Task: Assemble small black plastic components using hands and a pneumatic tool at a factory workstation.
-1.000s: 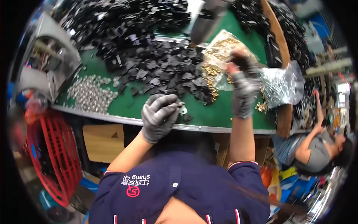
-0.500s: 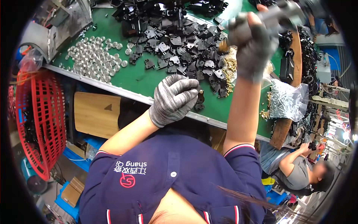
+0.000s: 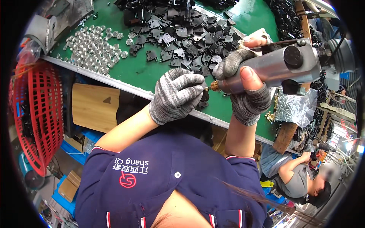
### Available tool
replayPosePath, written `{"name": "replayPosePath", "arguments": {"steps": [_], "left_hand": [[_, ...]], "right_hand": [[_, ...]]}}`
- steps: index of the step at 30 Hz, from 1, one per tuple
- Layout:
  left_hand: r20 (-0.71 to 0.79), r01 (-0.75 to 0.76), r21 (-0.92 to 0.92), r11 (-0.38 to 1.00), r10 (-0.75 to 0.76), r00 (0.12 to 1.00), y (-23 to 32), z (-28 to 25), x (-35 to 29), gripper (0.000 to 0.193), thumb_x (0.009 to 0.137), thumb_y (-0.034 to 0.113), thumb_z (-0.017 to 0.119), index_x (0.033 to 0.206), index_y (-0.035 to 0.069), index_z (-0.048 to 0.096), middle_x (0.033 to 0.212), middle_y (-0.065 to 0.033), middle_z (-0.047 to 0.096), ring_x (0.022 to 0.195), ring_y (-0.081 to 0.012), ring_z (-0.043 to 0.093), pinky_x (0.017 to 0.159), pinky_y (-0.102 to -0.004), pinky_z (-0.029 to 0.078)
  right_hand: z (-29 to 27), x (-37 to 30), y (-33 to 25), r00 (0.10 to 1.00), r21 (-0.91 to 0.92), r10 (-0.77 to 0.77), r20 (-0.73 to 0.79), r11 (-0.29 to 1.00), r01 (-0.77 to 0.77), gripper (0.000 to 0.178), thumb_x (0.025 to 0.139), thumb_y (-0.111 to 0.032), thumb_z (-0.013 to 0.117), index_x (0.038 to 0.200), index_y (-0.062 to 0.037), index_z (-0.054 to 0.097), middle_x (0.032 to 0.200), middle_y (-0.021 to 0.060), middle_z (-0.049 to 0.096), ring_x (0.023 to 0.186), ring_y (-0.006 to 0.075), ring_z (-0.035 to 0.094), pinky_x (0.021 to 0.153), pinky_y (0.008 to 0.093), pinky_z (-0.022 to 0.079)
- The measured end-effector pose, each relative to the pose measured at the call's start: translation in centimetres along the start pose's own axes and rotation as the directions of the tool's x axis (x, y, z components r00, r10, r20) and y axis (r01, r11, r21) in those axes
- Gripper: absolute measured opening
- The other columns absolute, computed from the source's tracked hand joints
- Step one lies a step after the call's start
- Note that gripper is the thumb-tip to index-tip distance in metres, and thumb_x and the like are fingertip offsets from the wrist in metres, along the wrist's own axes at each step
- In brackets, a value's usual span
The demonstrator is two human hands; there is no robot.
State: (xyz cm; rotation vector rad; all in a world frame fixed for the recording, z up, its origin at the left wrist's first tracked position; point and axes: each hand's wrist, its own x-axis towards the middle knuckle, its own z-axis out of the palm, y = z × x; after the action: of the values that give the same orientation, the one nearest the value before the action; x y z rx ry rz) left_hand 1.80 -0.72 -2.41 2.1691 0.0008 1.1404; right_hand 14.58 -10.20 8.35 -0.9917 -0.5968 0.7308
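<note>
Now the right hand (image 3: 247,91) has swung its gripped air screwdriver (image 3: 281,68) down; tip meets the small black part (image 3: 202,99) w/ left-hand fingers (image 3: 186,85) pinched shut round it.

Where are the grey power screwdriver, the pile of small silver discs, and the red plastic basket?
grey power screwdriver (image 3: 283,66), head view, on its metal body.
silver discs (image 3: 97,47), head view, middle of the pile.
red plastic basket (image 3: 36,114), head view, on its slatted wall.
</note>
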Motion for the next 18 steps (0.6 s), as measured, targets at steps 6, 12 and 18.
{"name": "replayPosePath", "arguments": {"steps": [6, 12, 18], "left_hand": [[-0.001, -0.002, 0.001, 1.000, 0.002, 1.000, 0.10, -0.09, -0.03, 0.020, 0.067, 0.005, 0.079, 0.085, 0.008, 0.069, 0.096, -0.0081, 0.070, 0.076, -0.0296, 0.066, 0.064, -0.0391, 0.055], [0.007, -0.008, -0.017, 1.000, 0.008, 1.000, -0.11, -0.10, -0.10, 0.021, 0.067, 0.004, 0.079, 0.085, 0.008, 0.069, 0.096, -0.0086, 0.070, 0.076, -0.0298, 0.066, 0.063, -0.0386, 0.054], [0.013, -0.033, -0.012, 0.999, 0.033, 0.999, -0.27, -0.09, -0.15, 0.021, 0.068, 0.004, 0.079, 0.085, 0.008, 0.069, 0.096, -0.0085, 0.070, 0.075, -0.0299, 0.066, 0.062, -0.0384, 0.054]], "right_hand": [[-0.45, -0.11, 0.81, 0.999, -0.111, -0.042, 0.024, 0.993, 0.045, 0.056, 0.082, -0.008, 0.070, 0.128, -0.0040, 0.039, 0.078, 0.0086, 0.064, 0.064, 0.0138, 0.062, 0.056, 0.0249, 0.052], [-0.68, -0.20, 0.69, 1.000, -0.046, 0.013, 0.028, 0.999, -0.012, 0.056, 0.081, -0.008, 0.070, 0.128, -0.0027, 0.039, 0.078, 0.0085, 0.064, 0.065, 0.0140, 0.062, 0.058, 0.0249, 0.052], [-0.73, 0.26, 0.98, 0.999, -0.002, -0.052, -0.009, 0.999, 0.052, 0.055, 0.081, -0.007, 0.069, 0.127, -0.0020, 0.040, 0.078, 0.0082, 0.064, 0.068, 0.0143, 0.063, 0.060, 0.0257, 0.053]]}}
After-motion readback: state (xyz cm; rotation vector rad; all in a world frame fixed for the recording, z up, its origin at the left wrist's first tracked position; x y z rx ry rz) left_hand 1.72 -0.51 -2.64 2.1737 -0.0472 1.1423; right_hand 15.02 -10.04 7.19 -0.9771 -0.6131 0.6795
